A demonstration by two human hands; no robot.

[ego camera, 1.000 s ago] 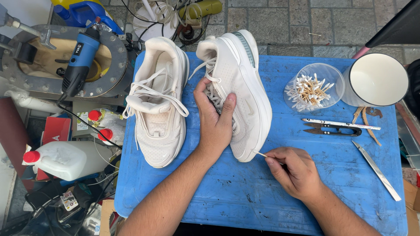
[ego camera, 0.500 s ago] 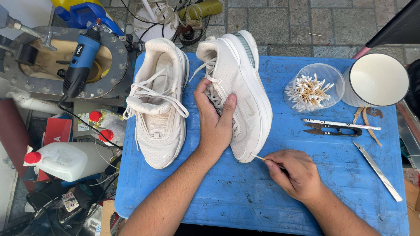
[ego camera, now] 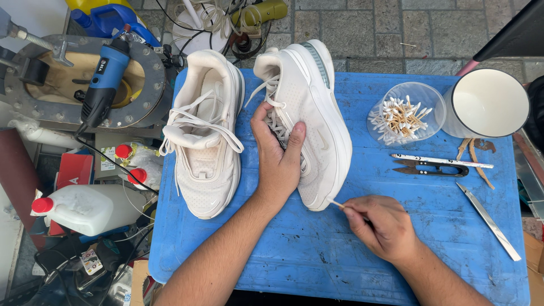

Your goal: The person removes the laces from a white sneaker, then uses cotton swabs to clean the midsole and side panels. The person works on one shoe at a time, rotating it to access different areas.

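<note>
Two white sneakers lie on a blue table [ego camera: 430, 238]. My left hand [ego camera: 279, 153] grips the right-hand sneaker [ego camera: 317, 107] over its laces and holds it tilted on its side. My right hand [ego camera: 382, 225] pinches a thin cotton swab [ego camera: 336, 203] whose tip touches the sole edge near the sneaker's toe. The other sneaker [ego camera: 205, 136] rests upright to the left, laces loose, with no hand on it.
A clear tub of cotton swabs [ego camera: 403, 115] and a white enamel cup [ego camera: 487, 103] stand at the back right. Thread snips [ego camera: 432, 168] and a metal blade [ego camera: 488, 222] lie to the right. Off the table's left: a blue power tool [ego camera: 105, 82] and white bottles with red caps [ego camera: 85, 207].
My right hand has slid slightly left with the swab along the sneaker's sole edge. My left hand keeps the same grip.
</note>
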